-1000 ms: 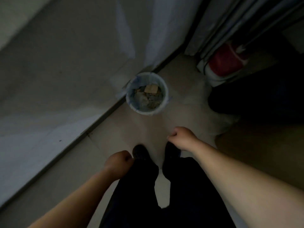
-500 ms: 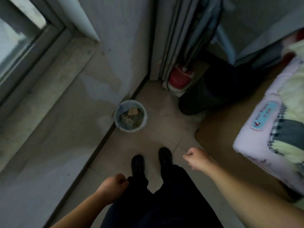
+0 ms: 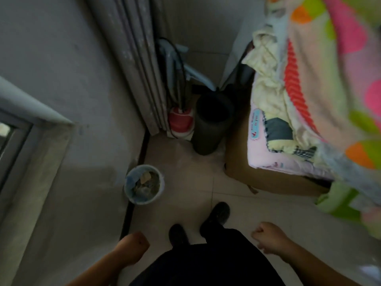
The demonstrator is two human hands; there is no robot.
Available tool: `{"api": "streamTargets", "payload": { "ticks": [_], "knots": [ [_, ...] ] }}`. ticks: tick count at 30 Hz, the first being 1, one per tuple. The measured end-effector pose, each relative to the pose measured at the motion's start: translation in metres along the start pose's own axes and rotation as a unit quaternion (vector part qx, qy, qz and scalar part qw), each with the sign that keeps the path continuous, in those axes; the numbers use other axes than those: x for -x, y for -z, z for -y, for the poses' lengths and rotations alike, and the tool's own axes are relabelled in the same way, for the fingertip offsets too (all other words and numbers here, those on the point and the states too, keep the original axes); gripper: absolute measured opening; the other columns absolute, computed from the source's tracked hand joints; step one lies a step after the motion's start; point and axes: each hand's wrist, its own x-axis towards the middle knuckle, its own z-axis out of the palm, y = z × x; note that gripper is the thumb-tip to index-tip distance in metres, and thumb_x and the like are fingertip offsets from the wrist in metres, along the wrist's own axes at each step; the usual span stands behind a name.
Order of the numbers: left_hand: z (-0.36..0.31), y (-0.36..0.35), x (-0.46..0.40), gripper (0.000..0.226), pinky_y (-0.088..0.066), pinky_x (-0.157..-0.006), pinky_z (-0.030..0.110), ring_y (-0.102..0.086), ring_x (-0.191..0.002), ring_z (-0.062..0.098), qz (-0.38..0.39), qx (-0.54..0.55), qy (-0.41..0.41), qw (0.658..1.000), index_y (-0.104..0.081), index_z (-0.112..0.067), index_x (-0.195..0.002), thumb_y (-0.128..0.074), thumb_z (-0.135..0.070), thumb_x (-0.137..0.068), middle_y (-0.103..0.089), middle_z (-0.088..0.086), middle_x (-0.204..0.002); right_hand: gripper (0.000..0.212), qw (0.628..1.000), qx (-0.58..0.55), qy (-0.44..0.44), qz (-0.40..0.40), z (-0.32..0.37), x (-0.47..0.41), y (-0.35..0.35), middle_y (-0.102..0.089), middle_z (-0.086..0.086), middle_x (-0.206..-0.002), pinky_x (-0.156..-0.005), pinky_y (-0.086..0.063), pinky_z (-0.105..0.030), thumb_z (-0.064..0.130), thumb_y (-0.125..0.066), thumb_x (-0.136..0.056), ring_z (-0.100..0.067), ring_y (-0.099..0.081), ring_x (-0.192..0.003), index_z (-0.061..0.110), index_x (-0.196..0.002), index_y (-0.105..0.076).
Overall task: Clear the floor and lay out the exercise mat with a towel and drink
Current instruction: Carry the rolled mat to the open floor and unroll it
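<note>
Standing upright, dark cylindrical rolled mat point(image 3: 212, 122) on glossy tiles point(image 3: 185, 182).

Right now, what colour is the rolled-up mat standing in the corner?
Dark grey to black, seen in the head view: the rolled-up mat stands upright beside the bed.

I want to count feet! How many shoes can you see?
2. The left shoe is on the tiles between the hands, near the bottom. The right shoe is just beside it, a bit farther forward. Both are partly hidden by the trousers.
</note>
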Motion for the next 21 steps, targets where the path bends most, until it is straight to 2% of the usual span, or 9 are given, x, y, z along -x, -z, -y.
{"api": "streamTargets", "payload": {
  "ticks": [2, 4, 7, 9, 11, 15, 16, 19, 21],
  "knots": [
    [-0.031, 0.009, -0.007, 0.013, -0.048, -0.078, 0.026, -0.065, -0.094, 0.024, 0.004, -0.004, -0.001, 1.000, -0.059, -0.021, -0.081, -0.052, -0.028, -0.090, -0.061, 0.003, -0.086, 0.022, 1.000, -0.027, -0.003, 0.000, -0.007, 0.001, 0.009, -0.047, -0.009, -0.075, -0.054, -0.038, -0.024, 0.019, -0.056, -0.088, -0.021, -0.053, -0.064, 0.013, -0.072, -0.042],
    [-0.063, 0.017, -0.015, 0.014, -0.050, -0.080, 0.025, -0.062, -0.077, 0.015, -0.016, -0.015, -0.015, 1.000, -0.064, -0.020, -0.089, -0.052, -0.026, -0.091, -0.062, -0.003, -0.080, 0.021, 0.998, -0.055, -0.013, 0.002, -0.010, -0.003, 0.022, -0.051, -0.010, -0.075, -0.049, -0.040, -0.024, 0.019, -0.057, -0.089, -0.020, -0.055, -0.061, 0.012, -0.074, -0.045],
    [-0.111, 0.032, -0.035, 0.021, -0.046, -0.070, 0.019, -0.050, -0.063, 0.001, -0.023, -0.086, -0.075, 0.993, -0.053, -0.028, -0.069, -0.052, -0.027, -0.090, -0.054, -0.009, -0.070, 0.021, 0.996, -0.087, -0.016, -0.001, -0.005, -0.018, 0.047, -0.050, -0.014, -0.076, -0.050, -0.040, -0.026, 0.019, -0.059, -0.089, -0.023, -0.054, -0.061, 0.010, -0.076, -0.045],
    [-0.144, 0.045, -0.053, 0.019, -0.047, -0.073, 0.023, -0.057, -0.078, 0.010, -0.015, -0.023, -0.042, 0.999, -0.061, -0.024, -0.081, -0.045, -0.020, -0.092, -0.061, -0.002, -0.087, 0.026, 0.994, -0.107, -0.015, 0.000, 0.005, -0.029, 0.061, -0.043, -0.015, -0.074, -0.054, -0.037, -0.030, 0.017, -0.058, -0.089, -0.024, -0.049, -0.061, 0.009, -0.072, -0.041],
    [-0.178, 0.060, -0.068, 0.028, -0.046, -0.087, 0.037, -0.058, -0.106, 0.031, 0.048, -0.077, -0.092, 0.992, -0.062, -0.001, -0.105, -0.038, -0.009, -0.092, -0.062, 0.017, -0.111, 0.028, 0.993, -0.117, -0.003, -0.014, 0.021, -0.038, 0.070, -0.041, -0.014, -0.070, -0.054, -0.035, -0.031, 0.015, -0.058, -0.089, -0.023, -0.047, -0.058, 0.009, -0.070, -0.039],
    [-0.232, 0.091, -0.108, 0.016, -0.046, -0.076, 0.032, -0.064, -0.099, 0.033, -0.034, -0.152, -0.133, 0.979, -0.060, -0.009, -0.081, -0.048, -0.018, -0.086, -0.064, 0.010, -0.089, 0.022, 0.987, -0.161, 0.006, -0.023, 0.068, -0.052, 0.074, -0.049, -0.009, -0.067, -0.053, -0.041, -0.029, 0.017, -0.059, -0.084, -0.021, -0.052, -0.055, 0.010, -0.068, -0.044],
    [-0.246, 0.102, -0.120, 0.013, -0.048, -0.077, 0.033, -0.064, -0.099, 0.035, -0.050, -0.165, -0.150, 0.973, -0.059, -0.010, -0.082, -0.051, -0.020, -0.085, -0.066, 0.015, -0.095, 0.022, 0.988, -0.154, 0.012, -0.021, 0.078, -0.056, 0.073, -0.052, -0.009, -0.068, -0.055, -0.042, -0.030, 0.020, -0.059, -0.083, -0.021, -0.054, -0.058, 0.012, -0.067, -0.047],
    [-0.288, 0.132, -0.164, 0.042, -0.047, -0.093, 0.038, -0.057, -0.115, 0.036, -0.073, -0.209, -0.188, 0.957, -0.055, -0.006, -0.120, -0.056, -0.031, -0.086, -0.057, 0.020, -0.127, 0.030, 0.993, -0.116, 0.020, -0.003, 0.101, -0.069, 0.067, -0.047, -0.003, -0.058, -0.052, -0.035, -0.027, 0.026, -0.058, -0.083, -0.014, -0.049, -0.051, 0.015, -0.060, -0.042],
    [-0.316, 0.152, -0.197, 0.056, -0.045, -0.100, 0.040, -0.051, -0.124, 0.036, -0.090, -0.222, -0.203, 0.949, -0.046, -0.008, -0.133, -0.057, -0.035, -0.086, -0.050, 0.019, -0.137, 0.041, 0.994, -0.104, 0.013, -0.011, 0.113, -0.080, 0.062, -0.039, 0.001, -0.047, -0.047, -0.028, -0.025, 0.026, -0.057, -0.084, -0.005, -0.039, -0.041, 0.018, -0.051, -0.034]
  ]
}}
